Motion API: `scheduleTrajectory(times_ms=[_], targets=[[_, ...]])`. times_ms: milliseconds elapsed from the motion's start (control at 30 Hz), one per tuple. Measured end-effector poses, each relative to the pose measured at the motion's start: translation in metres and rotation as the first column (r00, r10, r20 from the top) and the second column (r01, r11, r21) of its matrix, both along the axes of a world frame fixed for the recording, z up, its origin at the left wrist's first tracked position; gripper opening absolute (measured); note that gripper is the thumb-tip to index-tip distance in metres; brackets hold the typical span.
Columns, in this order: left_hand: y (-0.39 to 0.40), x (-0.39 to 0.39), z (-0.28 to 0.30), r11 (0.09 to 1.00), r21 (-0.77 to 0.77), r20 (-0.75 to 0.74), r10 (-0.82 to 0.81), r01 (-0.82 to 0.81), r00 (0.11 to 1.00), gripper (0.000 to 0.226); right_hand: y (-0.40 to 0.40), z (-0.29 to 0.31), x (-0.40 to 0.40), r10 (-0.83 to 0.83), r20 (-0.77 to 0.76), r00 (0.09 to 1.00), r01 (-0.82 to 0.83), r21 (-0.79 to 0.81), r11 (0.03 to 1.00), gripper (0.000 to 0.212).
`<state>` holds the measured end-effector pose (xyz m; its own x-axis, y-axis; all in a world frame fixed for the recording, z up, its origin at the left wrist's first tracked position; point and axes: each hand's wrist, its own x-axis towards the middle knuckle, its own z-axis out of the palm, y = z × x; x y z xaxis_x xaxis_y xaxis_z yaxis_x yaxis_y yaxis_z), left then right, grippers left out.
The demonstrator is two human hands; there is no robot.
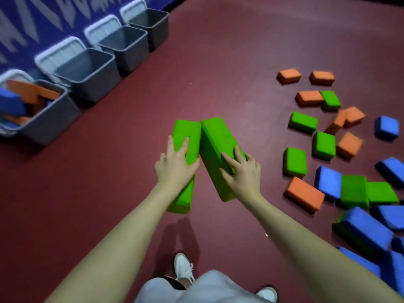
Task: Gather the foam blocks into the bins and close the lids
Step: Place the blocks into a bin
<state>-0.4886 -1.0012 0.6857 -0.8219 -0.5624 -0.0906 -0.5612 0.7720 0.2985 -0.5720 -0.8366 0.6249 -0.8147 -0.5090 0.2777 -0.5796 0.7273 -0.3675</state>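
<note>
On a dark red floor beside a blue wall with white lettering, four grey bins stand in a row with their white lids tipped back against the wall. The nearest bin, at the far left, already holds orange and blue blocks; the other three show only bare grey insides.

Above the middle of the floor, the left hand grips one long green foam block, fingers spread over its top and thumb curled round the side. The right hand grips a second long green block the same way. The two blocks touch at their far ends and splay apart toward the person.

To the right lies a loose scatter of blocks: about seven orange and seven green, plus a blue pile too overlapped to count.
</note>
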Motion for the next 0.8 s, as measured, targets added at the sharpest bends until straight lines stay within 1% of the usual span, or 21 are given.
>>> scheduleTrajectory(times_ms=[167,400,567,800], targets=[[-0.111,0.046,0.018,0.984,-0.056,-0.014,0.168,-0.169,0.986,0.069,-0.132,0.015,0.013,0.190,-0.041,0.981,-0.192,-0.030,0.981,0.045],[-0.238,0.089,0.029,0.911,-0.053,-0.044,0.407,-0.409,0.912,0.069,-0.291,0.027,0.017,0.425,-0.123,0.897,-0.429,-0.013,0.903,0.043],[-0.334,0.084,0.029,0.864,-0.050,-0.073,0.498,-0.501,0.864,0.070,-0.402,0.030,0.000,0.518,-0.149,0.842,-0.526,-0.012,0.851,0.044],[-0.487,0.047,0.038,0.808,-0.034,-0.101,0.582,-0.588,0.807,0.069,-0.569,0.038,-0.052,0.591,-0.196,0.782,-0.608,-0.033,0.793,0.043]])
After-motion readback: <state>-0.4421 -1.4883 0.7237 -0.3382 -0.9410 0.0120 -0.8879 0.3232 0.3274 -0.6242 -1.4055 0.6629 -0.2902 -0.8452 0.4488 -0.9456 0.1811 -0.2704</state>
